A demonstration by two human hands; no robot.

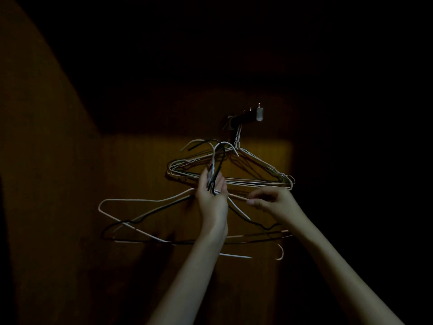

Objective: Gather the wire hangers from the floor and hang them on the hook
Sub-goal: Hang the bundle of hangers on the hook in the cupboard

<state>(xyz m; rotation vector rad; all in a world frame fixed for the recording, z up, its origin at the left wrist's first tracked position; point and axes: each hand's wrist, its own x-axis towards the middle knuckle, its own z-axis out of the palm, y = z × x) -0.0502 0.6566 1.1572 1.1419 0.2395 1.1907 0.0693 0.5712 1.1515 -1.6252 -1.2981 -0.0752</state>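
In dim light, a bunch of wire hangers (131,214), white and black, is held up against a brown wooden wall (58,184). The left hand (212,195) has its grip clenched around their gathered necks, the curved tops sticking up above the fingers. Just to the right, the right hand (273,202) pinches a thin white wire of that same bunch between thumb and fingertips. Above both hands, more hangers (257,170) already hang from the wall hook (248,117).

Hung hangers (255,170) on the hook (248,118), held hangers (145,207) below, hands beneath.
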